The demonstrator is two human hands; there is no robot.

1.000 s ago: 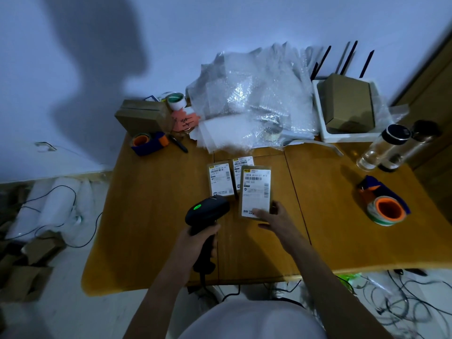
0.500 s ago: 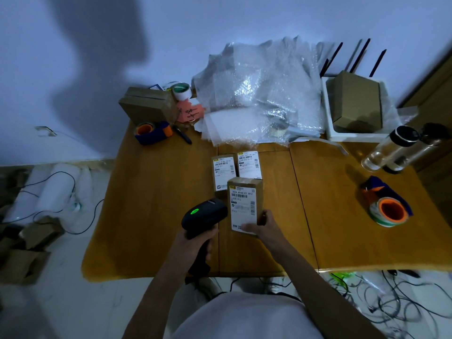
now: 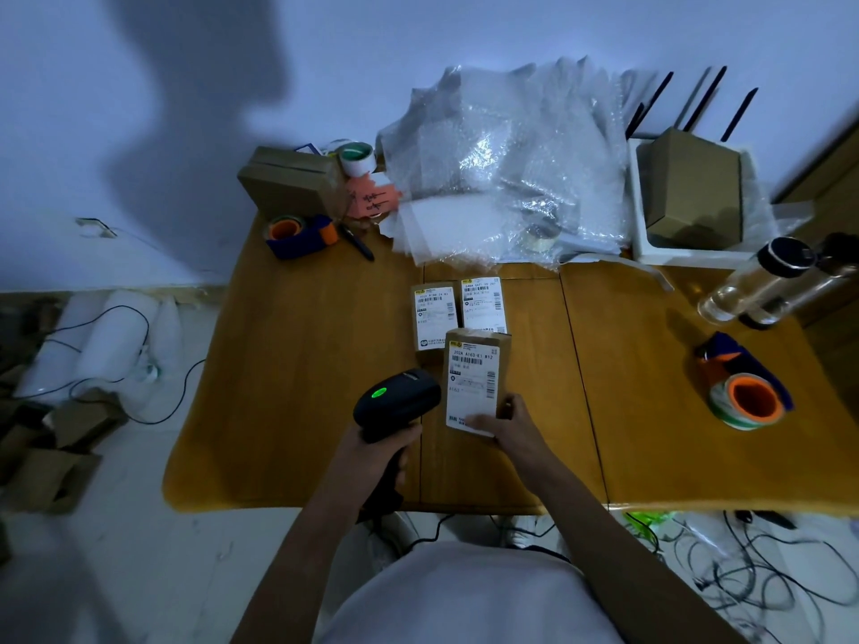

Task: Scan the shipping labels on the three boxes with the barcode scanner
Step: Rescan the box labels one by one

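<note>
Tilted the box (image 3: 476,364) up toward me since before; right hand (image 3: 509,427) pinched its near edge, left hand (image 3: 381,450) wrapped the scanner (image 3: 395,404). Felt light, stiff cardboard; edges grip best.

Left hand (image 3: 381,450) fisted — right hand (image 3: 509,427) pinching

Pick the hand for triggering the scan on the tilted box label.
Left. The left hand already grips the black barcode scanner beside the label; the right hand is propping the brown cardboard box.
</note>
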